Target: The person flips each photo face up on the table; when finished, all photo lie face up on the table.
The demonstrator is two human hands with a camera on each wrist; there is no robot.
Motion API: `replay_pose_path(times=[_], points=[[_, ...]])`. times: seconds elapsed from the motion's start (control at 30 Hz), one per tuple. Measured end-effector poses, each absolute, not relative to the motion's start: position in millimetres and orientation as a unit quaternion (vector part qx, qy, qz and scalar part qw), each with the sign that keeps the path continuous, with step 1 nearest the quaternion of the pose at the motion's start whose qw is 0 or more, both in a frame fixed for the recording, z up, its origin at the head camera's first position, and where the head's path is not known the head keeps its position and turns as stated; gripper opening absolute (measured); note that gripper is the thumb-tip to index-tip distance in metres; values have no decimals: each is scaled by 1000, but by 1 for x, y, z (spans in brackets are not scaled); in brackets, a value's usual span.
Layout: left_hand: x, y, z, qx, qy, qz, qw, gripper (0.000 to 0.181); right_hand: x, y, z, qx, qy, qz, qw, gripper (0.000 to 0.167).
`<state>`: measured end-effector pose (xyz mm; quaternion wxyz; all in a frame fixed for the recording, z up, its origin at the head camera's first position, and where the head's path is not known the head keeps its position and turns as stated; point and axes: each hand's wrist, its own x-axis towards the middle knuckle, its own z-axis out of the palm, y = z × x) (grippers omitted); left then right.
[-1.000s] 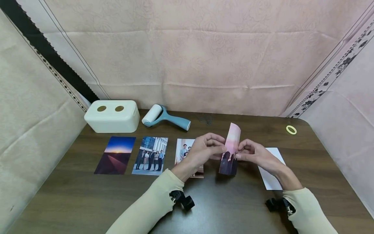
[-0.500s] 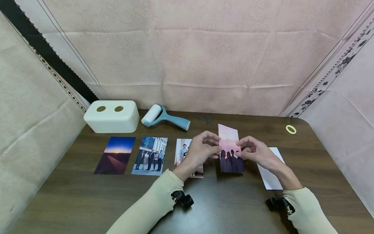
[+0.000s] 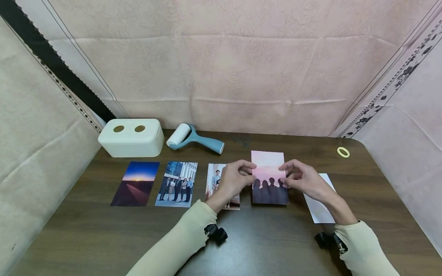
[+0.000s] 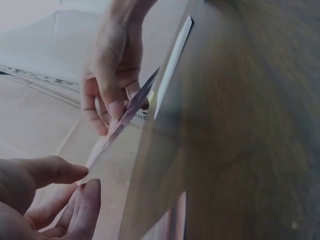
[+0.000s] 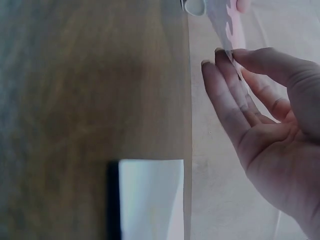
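A photo print [image 3: 268, 170] with a pink sky and dark silhouettes of several people is held between both hands, tilted and raised off the table. My left hand [image 3: 236, 180] pinches its left edge between thumb and fingers. At the opposite edge, my right hand [image 3: 305, 182] pinches it the same way; the right wrist view shows the thumb [image 5: 265, 62] on one face and fingers behind. Under the left hand lies a photo of people in light clothes [image 3: 215, 177], partly hidden. A white sheet [image 3: 319, 205] lies partly beneath the right forearm.
A sunset road photo [image 3: 135, 184] and a group photo before buildings [image 3: 177, 184] lie in a row at left. Behind them stand a white box with two holes [image 3: 132, 142] and a blue-handled lint roller [image 3: 197, 138]. A yellow-green ring [image 3: 343, 152] lies far right.
The pink photo was curled inward between the hands; it has flattened out and now faces up more fully. Its left edge and the right hand's grip have shifted only slightly.
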<state>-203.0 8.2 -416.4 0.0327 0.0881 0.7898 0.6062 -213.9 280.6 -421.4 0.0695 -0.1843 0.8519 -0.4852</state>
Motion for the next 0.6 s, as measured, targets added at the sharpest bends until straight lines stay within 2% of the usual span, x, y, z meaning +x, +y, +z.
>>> replay_pose_path(times=[0.3,0.6], points=[[-206,9,-425,95,811,576,29,27,-210,277,-419,-187,865,-463,53,32],[-207,10,-431,108,835,539,17,28,-211,276,-419,-191,874,-443,67,38]])
